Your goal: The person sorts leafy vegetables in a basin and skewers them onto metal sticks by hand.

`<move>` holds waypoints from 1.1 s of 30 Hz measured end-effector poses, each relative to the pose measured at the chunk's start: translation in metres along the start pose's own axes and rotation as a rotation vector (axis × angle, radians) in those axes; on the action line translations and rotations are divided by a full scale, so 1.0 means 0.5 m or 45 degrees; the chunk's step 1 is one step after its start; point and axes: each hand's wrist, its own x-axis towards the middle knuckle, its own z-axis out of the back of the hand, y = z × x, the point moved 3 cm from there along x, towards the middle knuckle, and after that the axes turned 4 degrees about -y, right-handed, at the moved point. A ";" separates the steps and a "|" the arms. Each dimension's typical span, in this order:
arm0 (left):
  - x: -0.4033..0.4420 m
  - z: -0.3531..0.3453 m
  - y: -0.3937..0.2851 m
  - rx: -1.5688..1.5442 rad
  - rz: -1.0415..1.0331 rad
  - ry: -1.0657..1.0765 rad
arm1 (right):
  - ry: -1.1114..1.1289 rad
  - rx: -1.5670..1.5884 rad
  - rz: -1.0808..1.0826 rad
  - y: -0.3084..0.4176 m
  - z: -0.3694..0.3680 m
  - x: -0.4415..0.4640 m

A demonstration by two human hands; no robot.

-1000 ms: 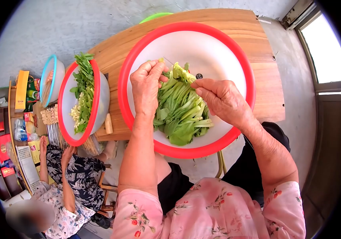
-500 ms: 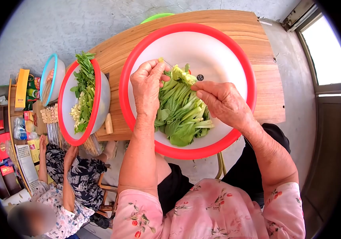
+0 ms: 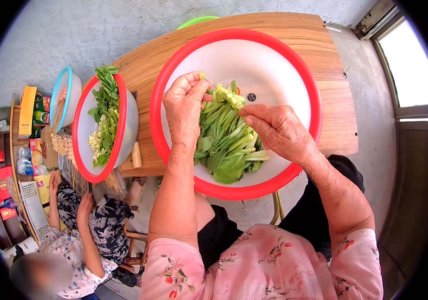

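Leafy greens (image 3: 229, 140) lie heaped in a large white basin with a red rim (image 3: 316, 100). Above the heap, my left hand (image 3: 184, 102) pinches a thin skewer (image 3: 208, 81) with a small yellow-green piece at its tip. My right hand (image 3: 276, 125) is closed, thumb against forefinger, at the right edge of a pale green leafy bunch (image 3: 231, 96); what its fingertips hold is too small to make out. A round dark mark (image 3: 251, 97) shows on the basin's inside.
A smaller red-rimmed bowl (image 3: 133, 120) of cut greens stands left on the wooden table (image 3: 336, 100), near a blue-rimmed bowl (image 3: 75, 95) and bundled sticks (image 3: 64, 145). Another person (image 3: 89, 225) sits at the lower left, beside a shelf of packages (image 3: 4, 180).
My right hand has shifted slightly up and left, and my left hand has tilted a little. The other person's hand near the bundled sticks has moved down, and the sticks have shifted.
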 end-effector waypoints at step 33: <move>0.057 0.041 0.137 1.326 -0.007 0.206 | -0.159 0.119 0.003 -0.007 0.019 0.004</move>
